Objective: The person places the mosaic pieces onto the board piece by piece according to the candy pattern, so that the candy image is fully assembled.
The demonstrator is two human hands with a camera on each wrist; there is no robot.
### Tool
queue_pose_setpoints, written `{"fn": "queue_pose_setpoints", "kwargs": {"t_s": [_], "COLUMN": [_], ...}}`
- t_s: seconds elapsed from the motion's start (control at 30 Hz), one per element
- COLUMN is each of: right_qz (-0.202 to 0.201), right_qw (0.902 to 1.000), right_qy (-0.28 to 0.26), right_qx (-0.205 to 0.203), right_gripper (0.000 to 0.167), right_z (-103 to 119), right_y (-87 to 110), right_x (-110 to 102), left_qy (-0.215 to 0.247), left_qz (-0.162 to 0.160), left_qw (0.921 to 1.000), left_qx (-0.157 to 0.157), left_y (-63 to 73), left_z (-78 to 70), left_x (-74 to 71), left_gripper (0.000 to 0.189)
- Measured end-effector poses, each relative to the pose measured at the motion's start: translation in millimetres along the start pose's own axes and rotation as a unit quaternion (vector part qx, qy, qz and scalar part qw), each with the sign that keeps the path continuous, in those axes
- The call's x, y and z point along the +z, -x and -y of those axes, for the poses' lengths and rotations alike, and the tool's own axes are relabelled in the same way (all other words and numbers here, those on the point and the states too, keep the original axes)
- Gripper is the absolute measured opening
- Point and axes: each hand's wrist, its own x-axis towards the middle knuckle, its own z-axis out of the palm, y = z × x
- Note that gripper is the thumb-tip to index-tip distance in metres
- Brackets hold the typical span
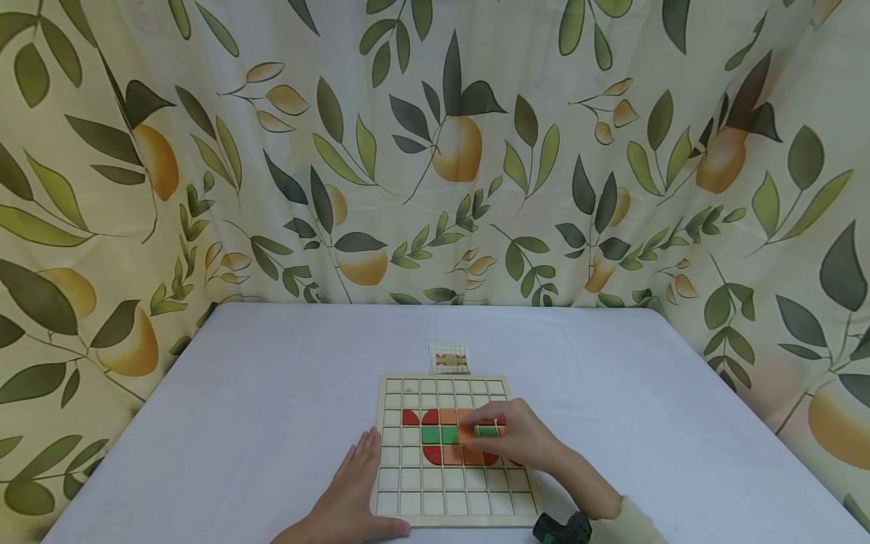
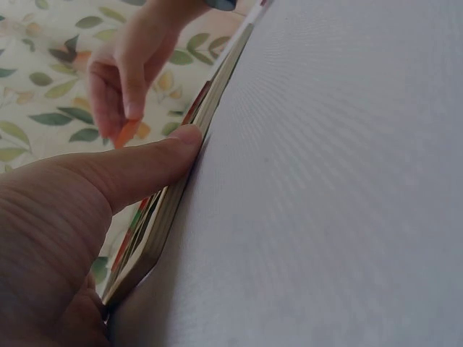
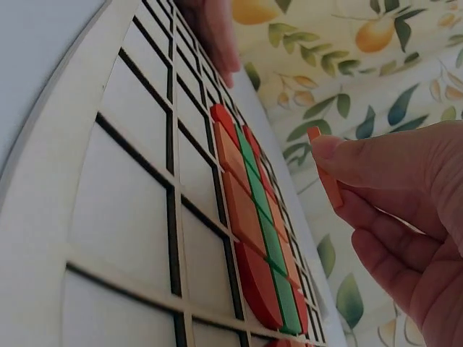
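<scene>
On the table lies a wooden grid board (image 1: 455, 520) with red, orange and green tiles set in its middle cells. A row of green tiles (image 1: 439, 434) runs between rows of orange tiles with rounded red tiles (image 1: 431, 455) at their ends. My left hand (image 1: 350, 495) rests against the board's left edge, fingers extended, thumb (image 2: 163, 160) along the near edge. Above the board, my right hand (image 1: 519, 438) pinches a thin orange tile (image 3: 327, 177) between thumb and fingertips. In the right wrist view this tile is raised off the board.
A small card (image 1: 449, 360) with a printed pattern in a grid lies just beyond the board's far edge. White cloth (image 1: 272, 393) covers the table, and a leaf-and-fruit curtain (image 1: 435, 227) hangs behind it. A dark device (image 1: 563, 528) sits at my right wrist.
</scene>
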Motion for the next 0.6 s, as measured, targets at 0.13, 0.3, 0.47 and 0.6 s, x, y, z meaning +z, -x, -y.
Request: {"fn": "queue_pose_setpoints", "kwargs": {"t_s": [0.13, 0.3, 0.47, 0.6], "right_qz": [-0.003, -0.005, 0.003, 0.009], "right_qw": [0.9999, 0.9991, 0.9985, 0.9986], "right_qy": [-0.006, -0.041, -0.048, -0.042], "right_qx": [-0.012, 0.003, 0.027, 0.030], "right_gripper": [0.027, 0.025, 0.025, 0.023], "right_z": [-1, 0, 2, 3], "right_y": [-6.2, -14.7, -22.4, -27.4], "right_x": [5, 11, 15, 17], "left_qy": [0.001, 0.004, 0.004, 0.000], "left_qz": [0.001, 0.005, 0.007, 0.005], "left_qw": [1.0000, 0.9999, 0.9999, 1.0000], "left_qx": [-0.001, -0.009, -0.009, -0.002], "left_y": [0.5, 0.9, 1.3, 1.0], "left_z": [0.0, -1.2, -1.5, -0.3], "left_x": [-0.2, -1.0, -1.1, -1.0], "left_gripper": [0.130, 0.130, 0.129, 0.129]}}
